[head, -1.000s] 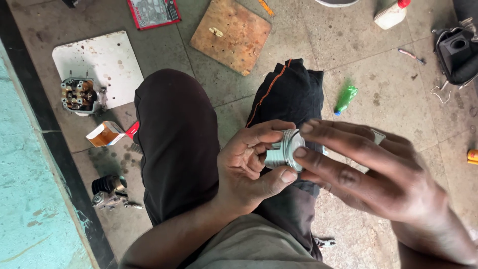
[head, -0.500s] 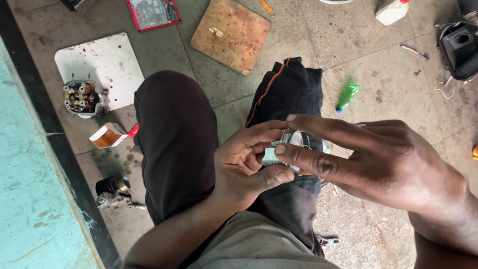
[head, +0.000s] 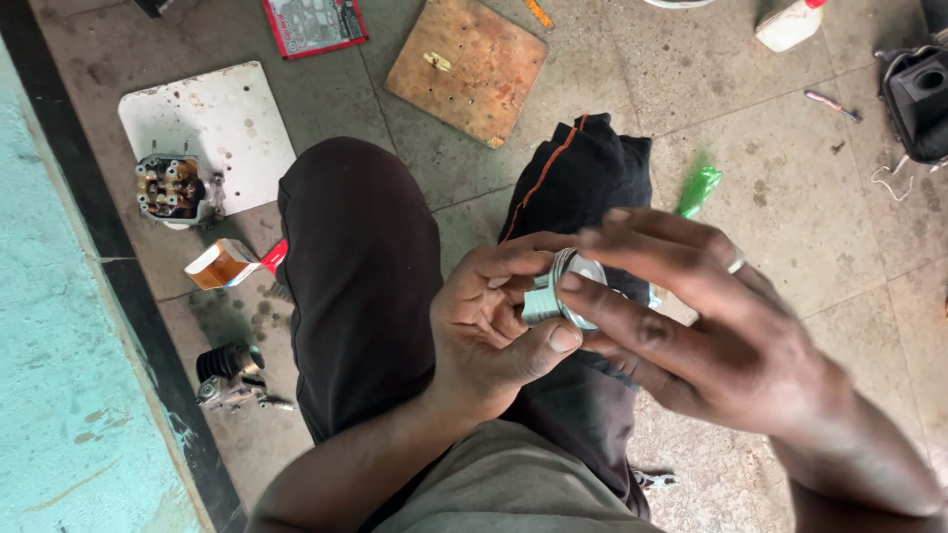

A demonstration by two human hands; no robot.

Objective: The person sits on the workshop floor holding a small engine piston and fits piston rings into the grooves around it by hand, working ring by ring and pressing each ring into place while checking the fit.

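Head view: a small round metal part point(head: 565, 286), shaped like a short piston, is held over the lap, between the two hands and above the dark trousers point(head: 360, 276). Its flat, pale crown is turned up and to the right, toward the camera, and its short axis runs from lower left to upper right. The left hand point(head: 494, 326) is closed around its lower body, with the thumb point(head: 548, 345) pressed in beneath the rim. The right hand point(head: 711, 326) is spread across it from the right, its long fingers point(head: 632, 316) laid over the crown and rim; a ring point(head: 736, 263) is worn on one finger.

One such part is seen in the hands. On the tiled floor, one white board point(head: 222, 123) is seen at upper left, with one grey engine piece point(head: 173, 190) resting on its lower edge. One small orange box point(head: 225, 264) lies just below that, and one dark finned piece point(head: 229, 375) lies further down. One brown wooden board point(head: 466, 61) lies at the top, one green object point(head: 699, 186) to the right of the knee, and one white bottle point(head: 788, 24) at upper right.
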